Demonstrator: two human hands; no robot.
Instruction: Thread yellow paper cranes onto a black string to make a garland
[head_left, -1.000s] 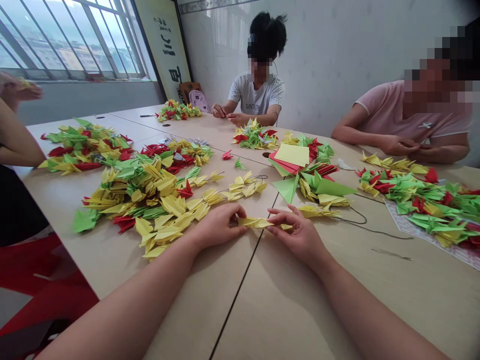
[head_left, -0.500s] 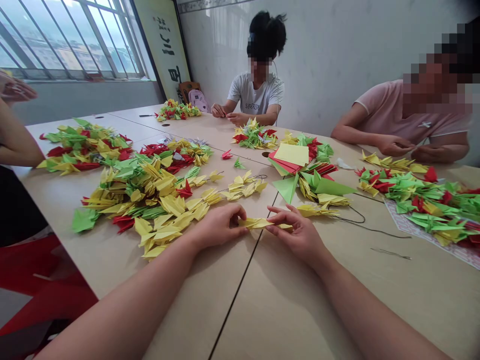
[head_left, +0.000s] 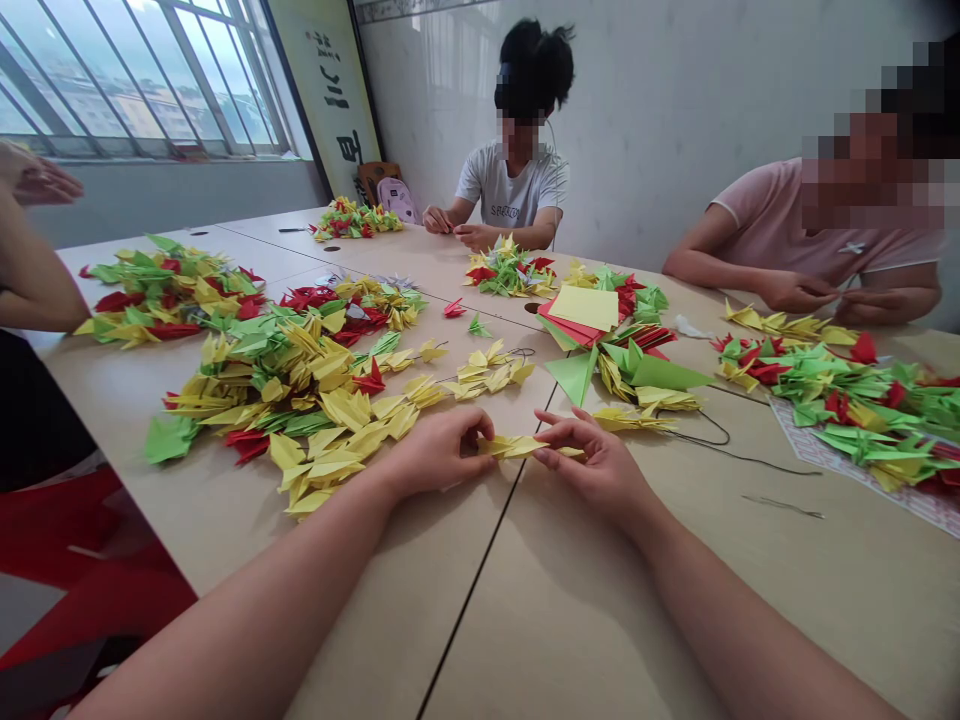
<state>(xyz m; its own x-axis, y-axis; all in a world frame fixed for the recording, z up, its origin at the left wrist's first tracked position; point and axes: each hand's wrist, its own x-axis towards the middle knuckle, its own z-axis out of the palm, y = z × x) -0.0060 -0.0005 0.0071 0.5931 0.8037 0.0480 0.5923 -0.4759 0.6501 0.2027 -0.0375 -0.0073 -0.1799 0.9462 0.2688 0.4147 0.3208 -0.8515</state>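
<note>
Between my two hands, just over the table seam, is a folded yellow paper crane (head_left: 517, 447). My left hand (head_left: 446, 450) pinches its left end between thumb and fingers. Its right part is pinched by my right hand (head_left: 589, 455), with a yellow tip poking out past the thumb. Left of my left hand lie strung yellow cranes (head_left: 330, 465), joined to a big heap of green, yellow and red cranes (head_left: 270, 370). Beyond my hands is a short yellow string of cranes (head_left: 491, 372). More yellow cranes (head_left: 634, 420) lie past my right hand, with dark cord (head_left: 727, 440) trailing from them.
Square paper sheets (head_left: 585, 308) are stacked over folded pieces ahead. Another crane heap (head_left: 862, 400) sits at the right on a printed sheet (head_left: 806, 440). A thin looped wire (head_left: 784, 506) lies on the table (head_left: 600, 620). Several people sit around, two of them with crane piles before them.
My hands and the yellow crane stay almost in place. At the far left, another person's hand has shifted slightly to the right.
</note>
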